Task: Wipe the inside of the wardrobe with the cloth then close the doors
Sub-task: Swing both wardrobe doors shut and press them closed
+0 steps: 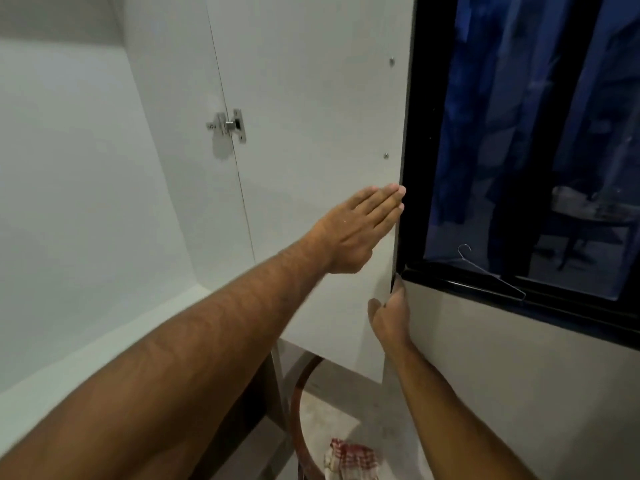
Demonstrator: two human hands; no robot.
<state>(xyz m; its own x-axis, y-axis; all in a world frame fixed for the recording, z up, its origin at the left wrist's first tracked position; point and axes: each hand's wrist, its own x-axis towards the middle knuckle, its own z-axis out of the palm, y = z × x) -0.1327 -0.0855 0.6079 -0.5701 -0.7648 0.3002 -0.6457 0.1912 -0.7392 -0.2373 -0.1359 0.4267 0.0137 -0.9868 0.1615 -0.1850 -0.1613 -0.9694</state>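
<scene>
Head view, left hand (360,226) flat on wardrobe door (311,133), right hand (389,315) gripping its edge

I can read no text, label, brand, number or sign anywhere in my view; every surface I look over shows plain, without any lettering that I can make out.

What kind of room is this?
Probably a bedroom at night: an open white wardrobe door with a metal hinge, a dark black-framed window, and a wire clothes hanger on its sill.
</scene>
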